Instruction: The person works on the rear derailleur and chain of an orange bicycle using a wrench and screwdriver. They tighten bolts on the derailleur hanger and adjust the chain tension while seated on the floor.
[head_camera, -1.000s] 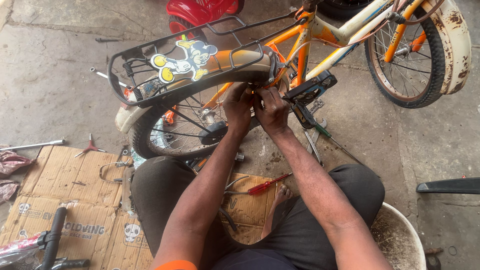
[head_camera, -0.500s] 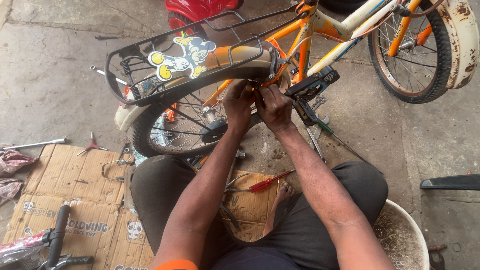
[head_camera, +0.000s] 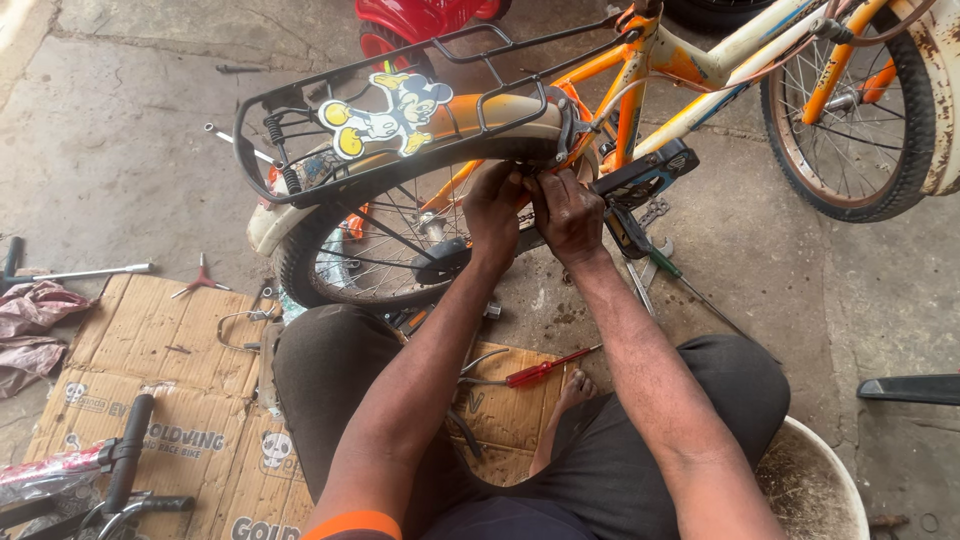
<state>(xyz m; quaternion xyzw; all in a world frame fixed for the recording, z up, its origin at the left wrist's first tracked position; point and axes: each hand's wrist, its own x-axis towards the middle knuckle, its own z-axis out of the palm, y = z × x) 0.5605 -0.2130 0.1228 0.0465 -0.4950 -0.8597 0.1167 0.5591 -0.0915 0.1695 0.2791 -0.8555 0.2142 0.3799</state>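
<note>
Far left of frame: T-handle wrench (head_camera: 75, 272) and a pink rag (head_camera: 35, 325) lying on the concrete floor (head_camera: 120, 150). Lower left: flattened cardboard (head_camera: 150, 400) under the person, black handlebar (head_camera: 125, 465) sitting on it, small three-way wrench (head_camera: 200, 280) by its top edge.

Centre-left: orange child's bicycle (head_camera: 690, 70) standing across the top of frame, black rear rack (head_camera: 330, 120) carrying a cartoon plate (head_camera: 385, 112), rear wheel (head_camera: 370, 250) under a cream mudguard (head_camera: 500, 115).

Centre: left hand (head_camera: 497, 210) and right hand (head_camera: 568, 215) working side by side just under the mudguard's front end, near the frame. Left grip is curled onto something at the tyre edge; right grip is pinching a small part there. Can't tell what the part is, fingers are hiding it.

Handling, my read: mudguard is thin and springy, flexing easily, best held at its edge near the mount. Small hardware is probably greasy and easy to drop. The bike itself is stiff and fairly heavy; take hold at the rack or frame.

Below hands: red-handled screwdriver (head_camera: 545, 368) lying on the cardboard. Lower right: pale bucket (head_camera: 835, 470) sitting beside the knee. Upper right: front wheel (head_camera: 850, 110).
</note>
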